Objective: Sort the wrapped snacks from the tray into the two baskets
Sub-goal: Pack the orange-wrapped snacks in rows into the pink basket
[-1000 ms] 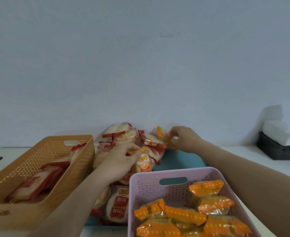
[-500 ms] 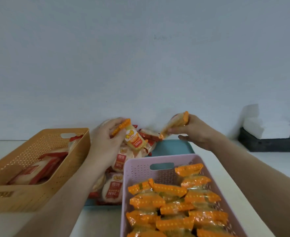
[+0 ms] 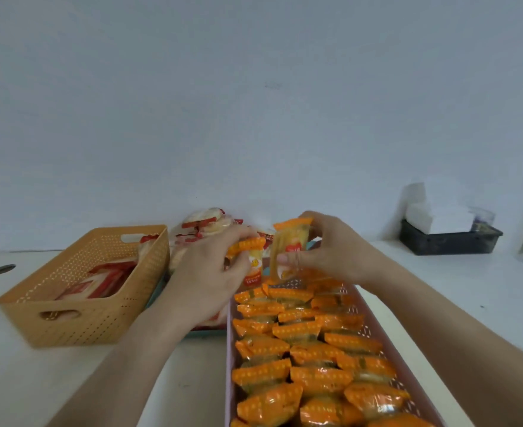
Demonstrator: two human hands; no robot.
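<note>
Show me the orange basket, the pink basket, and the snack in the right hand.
orange basket [image 3: 78, 326]: head view, on its near perforated wall.
pink basket [image 3: 228, 349]: head view, on its left rim.
snack in the right hand [image 3: 289, 241]: head view, on the wrapper's yellow middle.

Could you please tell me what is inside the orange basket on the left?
The orange basket holds red-and-white wrapped snacks, lying flat toward its right side. How many there are, and what lies beneath them, is hidden by the near wall and the wrappers themselves.

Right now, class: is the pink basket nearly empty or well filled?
Well filled. Orange-wrapped snacks cover the pink basket in overlapping rows, hiding almost all its floor.
</note>
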